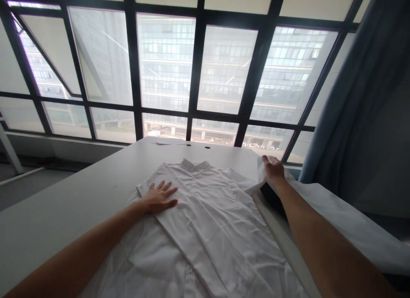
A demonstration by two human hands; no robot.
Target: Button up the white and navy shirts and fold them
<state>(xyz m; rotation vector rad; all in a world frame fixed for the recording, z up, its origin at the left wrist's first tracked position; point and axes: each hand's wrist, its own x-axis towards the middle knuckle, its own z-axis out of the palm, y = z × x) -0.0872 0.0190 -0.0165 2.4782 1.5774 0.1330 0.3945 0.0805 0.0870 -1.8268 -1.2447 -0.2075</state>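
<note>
A white button-up shirt [221, 208] lies spread on a white table [105, 187], its collar pointing away from me and creases running along its front. My left hand [158, 198] rests flat on the left side of the shirt, fingers spread. Over at the right, my right hand [273, 169] is closed on the white shirt sleeve [261, 172], which it holds up near the table's right edge. Part of the sleeve is hidden behind the hand and forearm.
A dark gap [273, 200] shows along the table's right edge, with another white surface [349, 221] beyond it. Two cable holes [207, 147] sit at the far end. Large windows [166, 67] stand behind; a blue-grey curtain [339, 106] hangs at the right.
</note>
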